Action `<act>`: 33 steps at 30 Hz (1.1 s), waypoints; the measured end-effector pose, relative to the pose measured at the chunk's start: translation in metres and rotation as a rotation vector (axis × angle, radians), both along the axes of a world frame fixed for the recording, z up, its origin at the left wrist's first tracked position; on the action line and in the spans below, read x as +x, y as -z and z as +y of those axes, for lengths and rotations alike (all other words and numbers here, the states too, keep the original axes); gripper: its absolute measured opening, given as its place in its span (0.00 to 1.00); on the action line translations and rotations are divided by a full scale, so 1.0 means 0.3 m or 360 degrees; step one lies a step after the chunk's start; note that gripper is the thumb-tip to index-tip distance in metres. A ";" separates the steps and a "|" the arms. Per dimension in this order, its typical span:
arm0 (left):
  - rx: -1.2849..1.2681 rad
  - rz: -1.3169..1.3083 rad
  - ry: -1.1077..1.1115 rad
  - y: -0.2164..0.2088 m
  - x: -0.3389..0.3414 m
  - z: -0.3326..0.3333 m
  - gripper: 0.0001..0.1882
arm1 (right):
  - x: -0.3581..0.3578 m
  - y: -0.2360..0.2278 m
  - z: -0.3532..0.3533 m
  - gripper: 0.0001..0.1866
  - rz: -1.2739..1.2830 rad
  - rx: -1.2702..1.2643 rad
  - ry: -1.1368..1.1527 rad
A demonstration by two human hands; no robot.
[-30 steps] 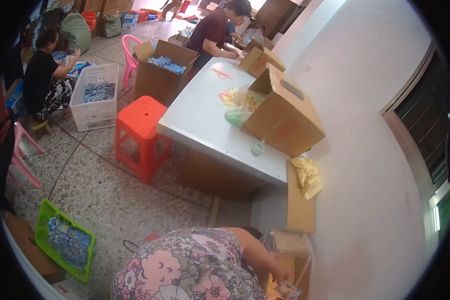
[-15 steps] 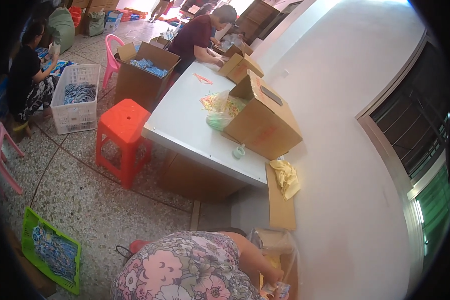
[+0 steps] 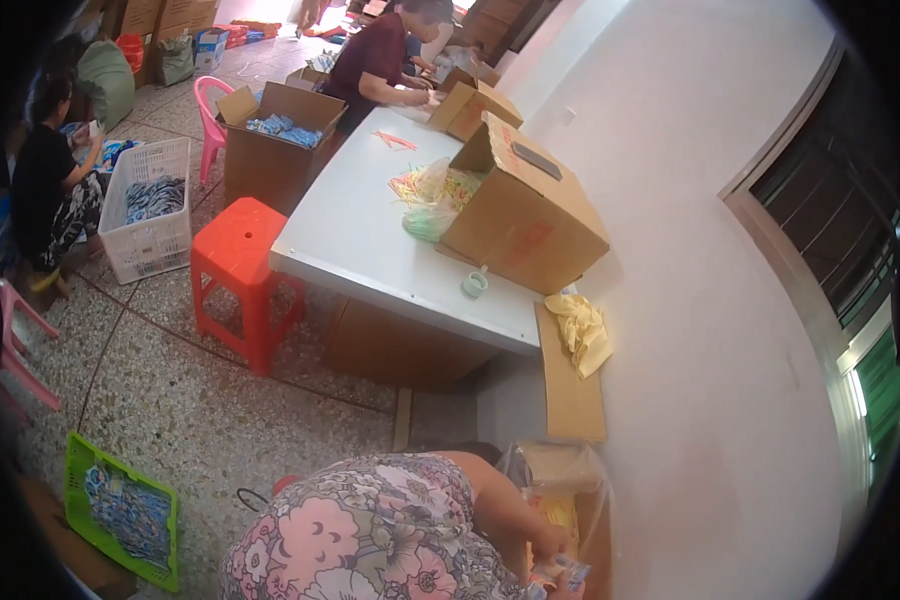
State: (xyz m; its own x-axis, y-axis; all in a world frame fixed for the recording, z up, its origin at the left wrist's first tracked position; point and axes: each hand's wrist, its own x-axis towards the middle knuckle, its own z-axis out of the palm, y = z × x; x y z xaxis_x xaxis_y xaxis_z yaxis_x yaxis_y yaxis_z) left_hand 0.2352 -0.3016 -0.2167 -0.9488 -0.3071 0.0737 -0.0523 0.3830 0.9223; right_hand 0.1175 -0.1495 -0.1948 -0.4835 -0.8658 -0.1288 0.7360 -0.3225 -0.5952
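Reaching step — right hand [image 3: 555, 570] down in the plastic-lined carton [image 3: 560, 490] by the wall, pinching small packets [image 3: 568, 572]; left hand hidden. Next: lift clear without snagging the liner.

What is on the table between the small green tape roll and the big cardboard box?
Nothing: in the head view the white table is bare between the tape roll and the cardboard box.

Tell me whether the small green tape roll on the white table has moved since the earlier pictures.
No. The tape roll sits in the same spot beside the big cardboard box, near the table's front edge; only the camera shifted.
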 end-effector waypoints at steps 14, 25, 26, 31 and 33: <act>0.0153 -0.0323 0.0419 -0.221 0.145 -0.110 0.16 | 0.223 -0.240 0.387 0.15 0.1917 0.1134 0.0720; 0.0291 -0.0306 0.0247 -0.135 0.052 -0.221 0.13 | 0.031 -0.214 1.239 0.16 0.1694 0.2197 0.1808; 0.0201 -0.0313 0.0250 -0.130 0.033 -0.219 0.13 | -0.004 -0.193 1.296 0.17 0.1757 0.2213 0.1759; -0.0148 -0.0264 0.0326 -0.075 -0.061 -0.237 0.12 | -0.040 -0.029 1.443 0.26 0.2239 0.3010 0.1631; -0.0441 -0.0166 0.0405 -0.065 -0.066 -0.237 0.13 | -0.019 -0.108 1.372 0.26 0.2433 0.3186 0.1609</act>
State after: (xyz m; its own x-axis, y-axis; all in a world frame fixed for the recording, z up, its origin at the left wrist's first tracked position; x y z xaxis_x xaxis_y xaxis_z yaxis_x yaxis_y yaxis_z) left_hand 0.2154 -0.3726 -0.1971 -0.9989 -0.0429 0.0197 -0.0118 0.6298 0.7766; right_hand 0.1119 0.2622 -0.1624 -0.8455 0.0451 0.5320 -0.0376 0.9889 -0.1436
